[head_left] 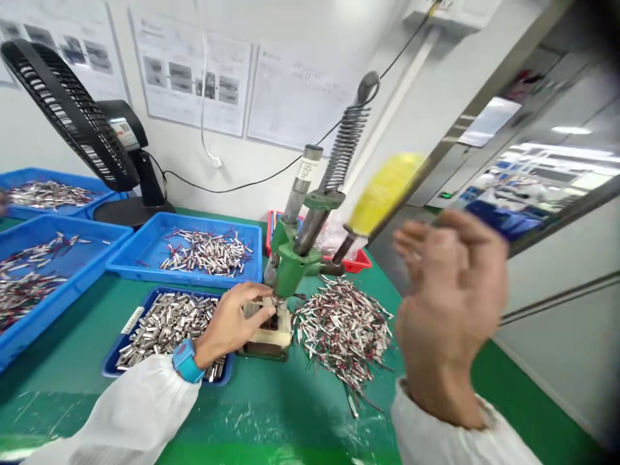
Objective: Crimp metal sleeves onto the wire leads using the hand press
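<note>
A green hand press [296, 261] with a coiled spring and a yellow-wrapped lever handle [386, 192] stands on the bench. My left hand [235, 323] is at the press's pale base block [274, 337], thumb and fingers closing around the spot under the ram; whatever they pinch is too small to make out. Raised to the right of the yellow handle and apart from it, my right hand [443, 290] is smeared by motion, its fingers bent. Beside my left wrist, a dark blue tray [107, 367] holds small metal cylinders [167, 321]. Thin metal parts with dark red wires [346, 326] lie heaped right of the press.
Blue trays [181, 279] of wired metal parts line the left and back. A black fan [72, 119] stands behind them. Behind the press is a red bin [361, 260]. Paper sheets [188, 77] hang on the wall, and a doorway or window frame [465, 123] borders the right.
</note>
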### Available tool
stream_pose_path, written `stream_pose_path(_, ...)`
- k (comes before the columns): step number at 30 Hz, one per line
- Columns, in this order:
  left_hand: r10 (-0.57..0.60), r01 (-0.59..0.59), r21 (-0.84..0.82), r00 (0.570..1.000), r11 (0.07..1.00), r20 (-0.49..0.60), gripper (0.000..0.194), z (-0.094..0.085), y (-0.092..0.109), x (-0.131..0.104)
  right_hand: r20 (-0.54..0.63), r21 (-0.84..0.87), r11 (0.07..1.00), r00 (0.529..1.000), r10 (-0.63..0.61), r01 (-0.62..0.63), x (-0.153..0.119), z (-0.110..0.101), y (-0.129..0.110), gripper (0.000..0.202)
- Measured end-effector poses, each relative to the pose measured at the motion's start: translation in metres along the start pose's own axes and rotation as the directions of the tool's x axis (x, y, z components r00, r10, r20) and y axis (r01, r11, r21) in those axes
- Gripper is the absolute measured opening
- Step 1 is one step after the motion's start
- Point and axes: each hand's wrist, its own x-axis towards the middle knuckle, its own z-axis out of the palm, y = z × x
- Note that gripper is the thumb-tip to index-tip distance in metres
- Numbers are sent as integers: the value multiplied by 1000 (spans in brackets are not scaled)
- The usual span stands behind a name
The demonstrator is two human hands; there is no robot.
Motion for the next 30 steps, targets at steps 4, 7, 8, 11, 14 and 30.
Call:
stream_pose_path(4,-60,65,-143,998,988,36,11,7,4,10,559,-398,906,821,113,146,-31,-11,80,22)
stream_pose_path(7,-93,141,-223,973,965,213,17,0,9,19,845,-498,721,456,279,481,-63,-9,112,28)
stream_pose_path(8,-95,166,-232,952,959,290,18,-6,10,21,851,-510,683,423,312,523,-70,-6,117,30)
stream_pose_path(11,-106,227,-255,904,940,415,23,-27,9,23,846,-527,653,412,339,544,-77,1,121,31)
stream_pose_path(14,-195,317,-337,917,887,348,29,-49,4,21,846,-529,642,405,347,554,-74,4,123,29)
stream_pose_path(30,-407,465,-795,861,389,304,33,-69,-15,8,488,-342,886,746,453,-314,-100,-4,114,42)
